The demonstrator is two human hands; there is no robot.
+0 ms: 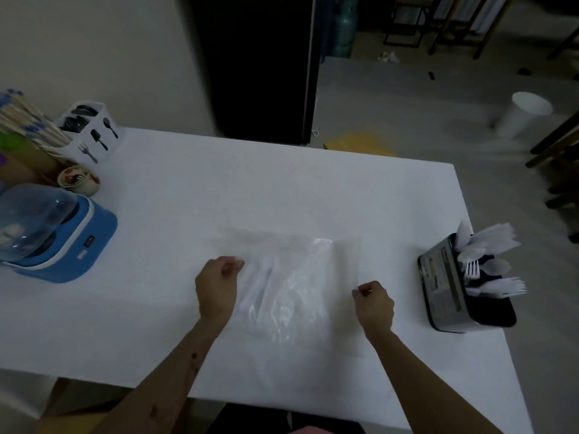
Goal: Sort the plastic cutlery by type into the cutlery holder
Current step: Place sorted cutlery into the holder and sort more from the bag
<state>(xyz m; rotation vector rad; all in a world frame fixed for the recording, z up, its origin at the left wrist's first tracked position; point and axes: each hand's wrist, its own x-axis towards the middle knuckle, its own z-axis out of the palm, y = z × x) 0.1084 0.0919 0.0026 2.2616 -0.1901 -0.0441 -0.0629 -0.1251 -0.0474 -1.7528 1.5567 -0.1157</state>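
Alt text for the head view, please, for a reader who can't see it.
Both hands, left hand and right hand, pinch the edges of a clear plastic bag lying on a white table, with white cutlery faintly visible inside. A dark holder of white forks and spoons stands at the table's right edge; a white caddy stands far left.

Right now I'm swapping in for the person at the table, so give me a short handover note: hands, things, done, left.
Left hand: pinches the near-left edge of the clear plastic bag.
Right hand: pinches the bag's right edge.
The bag lies flat mid-table; white cutlery pieces show through it.
Cutlery holder: at the right table edge, already holding white forks and spoons.
Done: part of the cutlery is in the holder.
Left: empty the bag and sort those pieces by type.
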